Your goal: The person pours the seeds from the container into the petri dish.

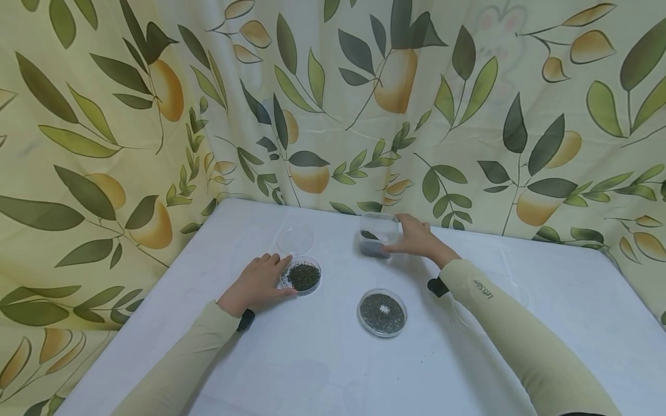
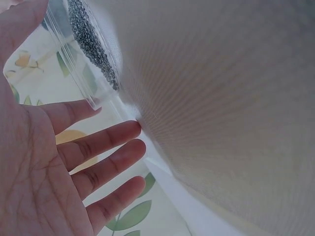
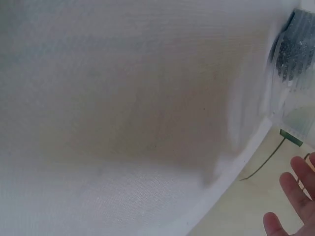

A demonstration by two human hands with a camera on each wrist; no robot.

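My left hand (image 1: 260,280) holds a small round petri dish (image 1: 304,276) at its left side, thumb in front and index finger behind. Dark granules with whitish bits along one side lie in the dish. The left wrist view shows the dish's clear wall (image 2: 74,64) between thumb and index finger, the other fingers spread free. Farther back, my right hand (image 1: 416,237) grips a clear plastic tub (image 1: 378,234) by its right side, with the thumb low at the front. Dark grey grains (image 3: 295,49) fill the tub's lower part. Several right fingers (image 3: 297,194) extend past it.
A larger petri dish (image 1: 382,312) of grey grains with a white heap in the middle stands in front. A clear round lid (image 1: 295,239) lies behind the left dish. Another clear disc (image 1: 468,319) lies beside the right sleeve. A leaf-patterned curtain (image 1: 322,115) borders the white table (image 1: 291,358).
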